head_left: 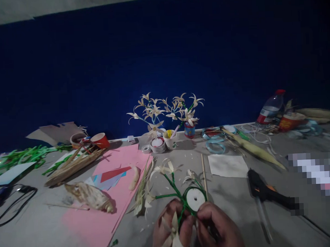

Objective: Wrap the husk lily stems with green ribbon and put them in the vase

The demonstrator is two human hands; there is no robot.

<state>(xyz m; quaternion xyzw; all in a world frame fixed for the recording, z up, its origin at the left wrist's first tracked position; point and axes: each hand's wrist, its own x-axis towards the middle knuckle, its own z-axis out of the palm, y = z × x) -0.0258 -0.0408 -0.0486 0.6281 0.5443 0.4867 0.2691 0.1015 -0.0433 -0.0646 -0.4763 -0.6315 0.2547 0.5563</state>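
Observation:
Close in front of me, my left hand (169, 223) is closed around the green-wrapped stems of a branching artificial flower spray (172, 182). Its pale petals look like dried husk, and one large bloom hangs over my left fingers. My right hand (218, 225) pinches the edge of a roll of green tape (196, 198) with a white core, held right against the stems. The tape's loose end is hidden among my fingers. Beyond the hands, finished-looking husk flowers (153, 111) stand in small containers at the back.
Pink paper sheets (122, 158) with dried husks (88, 196) lie left. A black glue gun (266, 192) and white paper (227, 166) lie right. Along the back stand a paper cup (170, 142), a red cup (100, 141) and a tilted bottle (270, 108). A thin stick (204, 172) lies centrally.

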